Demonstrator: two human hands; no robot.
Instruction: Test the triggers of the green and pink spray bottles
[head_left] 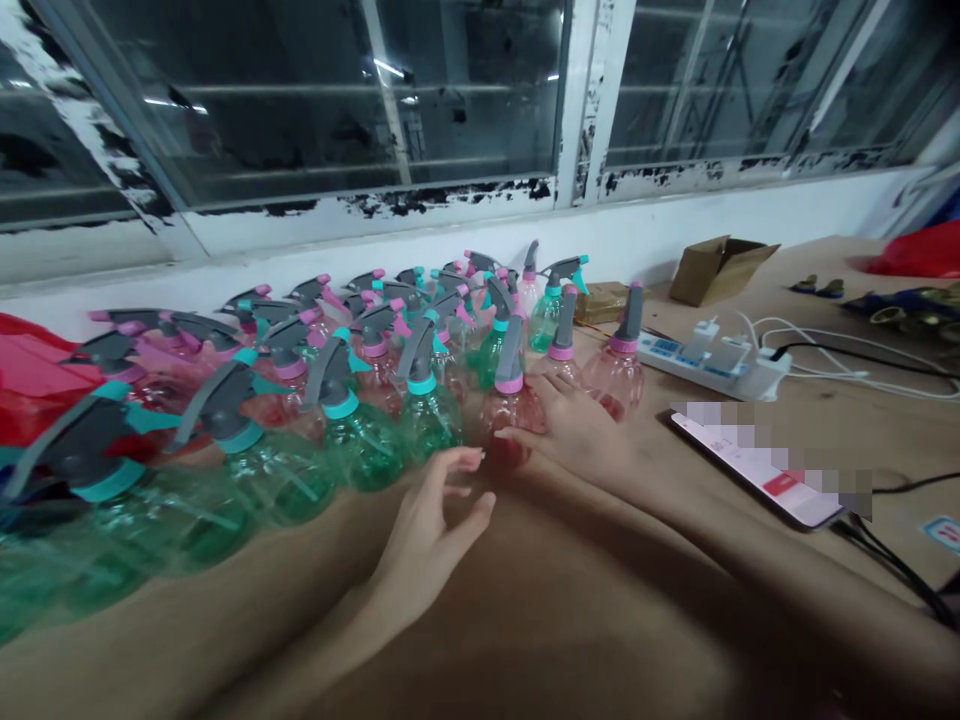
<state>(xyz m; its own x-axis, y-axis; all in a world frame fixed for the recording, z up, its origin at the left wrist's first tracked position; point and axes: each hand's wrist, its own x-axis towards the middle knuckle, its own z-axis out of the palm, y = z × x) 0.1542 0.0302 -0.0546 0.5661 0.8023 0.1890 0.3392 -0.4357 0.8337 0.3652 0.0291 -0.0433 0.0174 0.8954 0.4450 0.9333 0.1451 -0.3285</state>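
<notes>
Room at tbl [570, 610] frt, btls [367, 445] block L/bk.

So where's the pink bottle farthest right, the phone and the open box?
Pink bottle farthest right [619, 374]: head view, on its body.
Phone [742, 460]: head view, on its screen.
Open box [696, 275]: head view, on its side.

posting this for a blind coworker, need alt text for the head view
A person's right hand is at a pink spray bottle, with the empty left hand partly open nearby. Green and pink bottles crowd the table below a window; a power strip and phone lie right.
</notes>
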